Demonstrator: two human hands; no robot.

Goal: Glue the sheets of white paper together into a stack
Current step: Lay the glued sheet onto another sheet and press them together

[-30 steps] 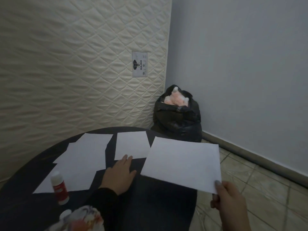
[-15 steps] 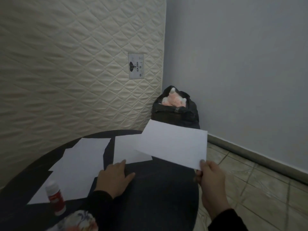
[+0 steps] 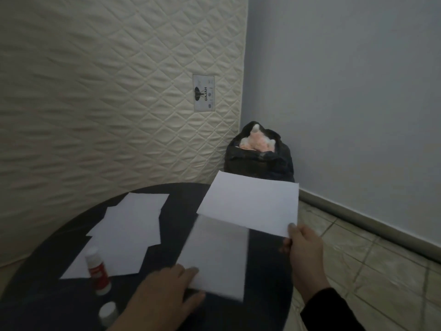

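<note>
White paper sheet is held up off the round dark table, tilted, near its far right edge. Right hand pinches its near right corner, thumb on top, other fingers curled under.

2nd white sheet, blurred, lies on the table just below the raised one; its far edge is tucked under the raised sheet's near edge in view. Left hand is on this sheet's near left corner, fingers mostly straight w/ tips on the paper; can't tell if the thumb is under the edge.

More white sheets lie overlapped in a loose spread on the table's left part, apart from the blurred sheet.

Glue stick, white w/ red label, stands upright at the near edge of that spread, left of the left hand. Small white cap sits on the table near it, by the left wrist.

Behind the table: quilted cream mattress standing upright, w/ a label reading GAJAH. Black plastic bag w/ sth pinkish-white inside sits in the corner, by the grey wall. Tiled floor to the right.
</note>
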